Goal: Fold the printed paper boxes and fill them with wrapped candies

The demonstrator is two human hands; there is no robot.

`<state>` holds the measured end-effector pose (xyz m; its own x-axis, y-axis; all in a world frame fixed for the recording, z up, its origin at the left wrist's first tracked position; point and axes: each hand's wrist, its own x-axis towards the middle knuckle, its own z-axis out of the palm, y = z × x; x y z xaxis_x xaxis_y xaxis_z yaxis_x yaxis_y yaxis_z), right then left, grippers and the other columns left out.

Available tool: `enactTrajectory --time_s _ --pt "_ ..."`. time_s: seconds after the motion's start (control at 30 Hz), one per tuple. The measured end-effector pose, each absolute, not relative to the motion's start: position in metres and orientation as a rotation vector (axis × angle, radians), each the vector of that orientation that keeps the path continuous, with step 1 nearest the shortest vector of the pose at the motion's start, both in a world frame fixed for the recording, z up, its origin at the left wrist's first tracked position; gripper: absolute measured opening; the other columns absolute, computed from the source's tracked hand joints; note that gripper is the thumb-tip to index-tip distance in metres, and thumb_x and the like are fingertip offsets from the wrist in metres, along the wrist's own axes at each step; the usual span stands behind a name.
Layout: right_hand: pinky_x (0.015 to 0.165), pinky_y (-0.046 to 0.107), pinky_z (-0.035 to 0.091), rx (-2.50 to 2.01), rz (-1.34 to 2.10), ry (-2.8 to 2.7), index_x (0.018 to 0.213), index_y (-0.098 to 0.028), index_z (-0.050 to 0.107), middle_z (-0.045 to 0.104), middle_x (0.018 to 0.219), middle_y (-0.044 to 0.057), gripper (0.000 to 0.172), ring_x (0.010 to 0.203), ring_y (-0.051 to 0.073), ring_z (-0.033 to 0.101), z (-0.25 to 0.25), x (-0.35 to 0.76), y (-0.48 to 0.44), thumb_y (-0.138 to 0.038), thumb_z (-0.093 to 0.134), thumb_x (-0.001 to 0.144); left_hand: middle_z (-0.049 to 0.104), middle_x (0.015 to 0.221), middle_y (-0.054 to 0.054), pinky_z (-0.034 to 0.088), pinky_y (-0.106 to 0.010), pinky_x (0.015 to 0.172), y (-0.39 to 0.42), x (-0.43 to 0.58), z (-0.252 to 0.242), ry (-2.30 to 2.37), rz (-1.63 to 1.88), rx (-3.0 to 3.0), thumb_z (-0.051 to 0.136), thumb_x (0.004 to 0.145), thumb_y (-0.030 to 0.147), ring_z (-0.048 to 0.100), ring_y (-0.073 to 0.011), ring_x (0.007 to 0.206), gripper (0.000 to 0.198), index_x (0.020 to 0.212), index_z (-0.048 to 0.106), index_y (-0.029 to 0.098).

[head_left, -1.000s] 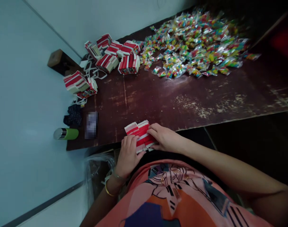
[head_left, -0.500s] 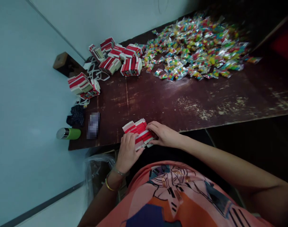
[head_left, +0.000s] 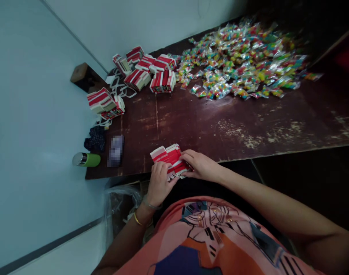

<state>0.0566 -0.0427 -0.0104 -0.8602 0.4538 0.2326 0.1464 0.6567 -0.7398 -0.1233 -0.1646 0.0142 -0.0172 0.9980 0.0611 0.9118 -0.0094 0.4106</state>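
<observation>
Flat red-and-white printed cardboard boxes point(head_left: 170, 154), a small stack of folded cartons, lie at the table's front edge between my two hands. My left hand point(head_left: 160, 179) grips the stack's near left side, fingers over the top and thumb along the near edge. On its right side, my right hand point(head_left: 199, 165) pinches the cardboard, with fingertips on top and the thumb low at the near corner. The undersides of the cartons are hidden.
Bundled red-and-white cartons point(head_left: 138, 79) stand at the back left beside white straps point(head_left: 121, 89). A heap of clear candy packets point(head_left: 234, 61) covers the back right. At the left end are a green bottle point(head_left: 90, 160), dark cloth point(head_left: 94, 139) and a wooden box point(head_left: 82, 76).
The whole view has shifted slightly, so the table items appear a little further right. Both hands keep hold of the cartons, with only slight finger movement.
</observation>
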Motion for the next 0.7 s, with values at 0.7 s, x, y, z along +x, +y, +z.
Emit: enactTrajectory --time_s 0.7 --pt "0.098 0.049 0.045 -0.956 0.913 -2.279 0.13 -0.016 0.048 0.059 0.125 0.015 0.05 0.114 0.028 0.055 -0.014 0.026 -0.021 -0.042 0.055 0.088 0.047 0.133 -0.011 0.027 -0.041 0.112 -0.164 -0.112 -0.023 1.615 1.312 1.105 0.075 0.069 0.025 0.042 -0.0268 0.128 0.063 0.126 0.048 0.021"
